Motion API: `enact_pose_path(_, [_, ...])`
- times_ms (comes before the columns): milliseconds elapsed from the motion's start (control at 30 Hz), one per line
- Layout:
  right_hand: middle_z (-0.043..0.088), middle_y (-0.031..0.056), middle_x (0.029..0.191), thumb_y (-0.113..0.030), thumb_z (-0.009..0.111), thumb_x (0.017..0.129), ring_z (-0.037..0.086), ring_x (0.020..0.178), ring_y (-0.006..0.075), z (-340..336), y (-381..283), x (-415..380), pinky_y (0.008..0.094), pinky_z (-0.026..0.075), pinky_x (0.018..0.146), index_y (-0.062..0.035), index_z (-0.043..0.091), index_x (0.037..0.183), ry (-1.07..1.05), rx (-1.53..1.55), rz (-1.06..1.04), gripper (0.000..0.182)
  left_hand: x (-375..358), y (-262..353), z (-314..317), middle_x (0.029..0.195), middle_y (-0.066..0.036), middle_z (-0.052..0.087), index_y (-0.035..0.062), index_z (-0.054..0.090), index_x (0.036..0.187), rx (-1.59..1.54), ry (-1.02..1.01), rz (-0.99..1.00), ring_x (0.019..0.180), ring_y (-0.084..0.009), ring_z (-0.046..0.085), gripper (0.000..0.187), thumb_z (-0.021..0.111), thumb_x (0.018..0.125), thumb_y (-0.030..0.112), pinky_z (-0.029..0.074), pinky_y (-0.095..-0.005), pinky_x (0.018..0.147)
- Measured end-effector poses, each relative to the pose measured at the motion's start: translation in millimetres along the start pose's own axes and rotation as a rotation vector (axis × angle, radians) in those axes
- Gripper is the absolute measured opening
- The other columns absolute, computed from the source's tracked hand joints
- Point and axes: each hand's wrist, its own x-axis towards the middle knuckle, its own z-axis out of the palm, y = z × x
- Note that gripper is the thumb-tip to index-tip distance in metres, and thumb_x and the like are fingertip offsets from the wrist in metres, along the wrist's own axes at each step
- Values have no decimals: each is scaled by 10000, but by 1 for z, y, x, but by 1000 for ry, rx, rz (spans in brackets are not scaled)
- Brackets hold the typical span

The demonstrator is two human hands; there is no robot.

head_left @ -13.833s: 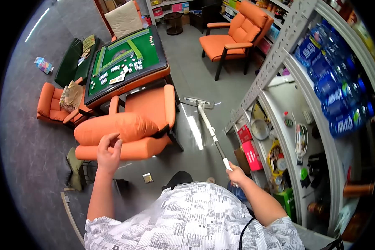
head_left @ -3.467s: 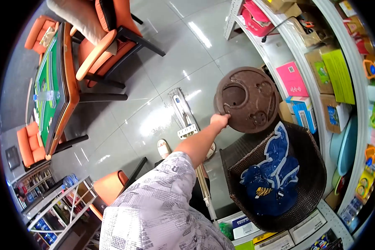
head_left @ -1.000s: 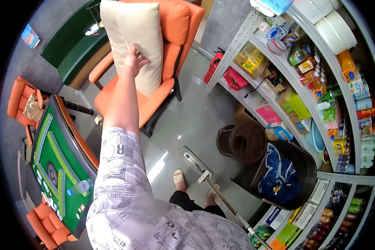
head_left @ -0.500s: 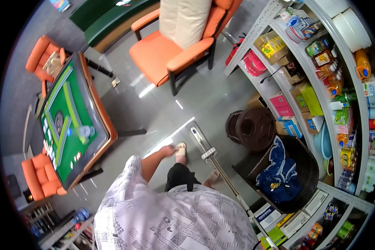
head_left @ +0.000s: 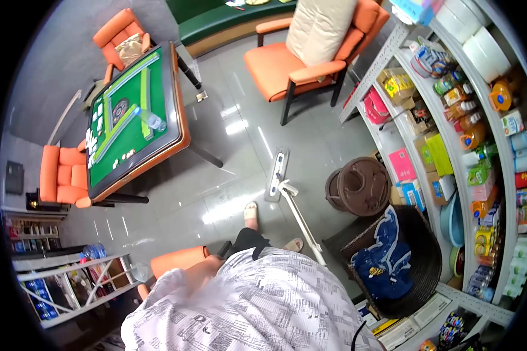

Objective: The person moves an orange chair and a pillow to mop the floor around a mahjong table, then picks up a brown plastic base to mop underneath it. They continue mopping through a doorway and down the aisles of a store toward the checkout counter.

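Observation:
My left hand (head_left: 212,264) is low beside my body, near the armrest of an orange chair (head_left: 178,259). It is blurred and partly hidden by my patterned shirt (head_left: 257,301), so its fingers cannot be made out. My right hand is out of sight. A flat mop (head_left: 278,175) rests with its long head on the grey tiled floor (head_left: 228,193). Its pale pole (head_left: 303,225) slants back toward my right side and disappears behind the shirt; what holds it there is hidden. My feet in light slippers (head_left: 250,210) stand behind the mop head.
A green mahjong table (head_left: 123,117) with tiles and a plastic bottle (head_left: 150,120) stands left. An orange armchair (head_left: 269,70) is ahead. To the right are a brown stool (head_left: 360,184), a dark basket (head_left: 424,269) holding blue cloth (head_left: 383,263), and shelves (head_left: 407,137) of goods.
My view has turned left and the furniture has shifted in the picture. The mop head has swung round on its pole. My left hand has come back from ahead toward my waist.

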Motion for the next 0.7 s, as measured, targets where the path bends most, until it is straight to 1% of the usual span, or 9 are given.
enact_pose_path(33, [731, 192, 1222, -621, 637, 969, 698, 1065, 295, -2, -13, 5, 434, 547, 944, -17, 676, 1330, 0, 17, -23, 705, 16, -3, 9, 1219, -182, 770, 60, 719, 1342, -101, 15, 90, 1125, -286, 732, 677, 795, 865, 534, 568, -389, 958])
enact_pose_path(133, [737, 182, 1208, -596, 638, 983, 701, 1046, 283, -5, -58, 12, 422, 550, 931, -7, 684, 1319, -1, 72, -89, 679, 45, -7, -4, 1226, -165, 774, 48, 719, 1343, 124, 131, 233, 1125, -267, 728, 609, 835, 869, 414, 573, -380, 942])
enact_pose_path(167, [738, 179, 1203, -588, 638, 988, 701, 1040, 280, -5, -73, 12, 418, 551, 927, -4, 687, 1315, -8, 91, -105, 671, 41, -12, -5, 1188, -165, 780, 14, 744, 1261, -93, 204, 195, 1119, -290, 737, 399, 737, 959, 274, 558, -408, 987])
enact_pose_path(267, [744, 169, 1189, -562, 640, 1002, 704, 1022, 268, -6, -129, 14, 407, 553, 914, 6, 695, 1304, -35, 156, -145, 646, 44, -31, -29, 1119, -145, 794, 27, 722, 1311, -552, 127, 58, 952, -233, 759, 471, 784, 939, 309, 589, -344, 853])
enact_pose_path(400, [752, 156, 1170, -528, 642, 1021, 707, 997, 254, 0, -219, 8, 392, 557, 897, 20, 706, 1288, -87, 265, -176, 613, 75, -85, -67, 1089, -137, 799, 21, 721, 1310, -70, 119, 99, 937, -211, 770, 470, 742, 964, 338, 601, -343, 859])
enact_pose_path(433, [754, 153, 1166, -520, 642, 1025, 708, 991, 250, 2, -245, 4, 388, 557, 892, 23, 708, 1285, -102, 305, -179, 605, 70, -83, -83, 1152, -128, 792, 46, 735, 1304, 90, 145, 70, 1012, -235, 764, 479, 720, 964, 383, 588, -358, 933])
enact_pose_path(533, [760, 143, 1152, -495, 644, 1039, 710, 973, 239, 5, -322, -12, 377, 560, 880, 33, 716, 1273, -153, 440, -180, 582, 65, -80, -142, 1256, -126, 767, 83, 725, 1341, 114, 175, 54, 1134, -271, 734, 529, 716, 946, 435, 551, -373, 1029])
enact_pose_path(567, [762, 140, 1147, -486, 644, 1044, 711, 966, 235, 7, -349, -16, 373, 561, 875, 36, 719, 1269, -172, 487, -181, 574, 84, -87, -158, 1343, -113, 731, 111, 709, 1362, -15, 121, -18, 1272, -280, 677, 562, 699, 940, 482, 523, -379, 1086])
enact_pose_path(700, [769, 135, 1115, -468, 640, 1060, 720, 933, 233, 15, -456, -38, 374, 573, 855, 42, 727, 1249, -246, 644, -218, 551, 96, -76, -229, 1333, -131, 734, 100, 719, 1353, -122, 205, 42, 1255, -272, 685, 521, 694, 963, 445, 523, -377, 1079])
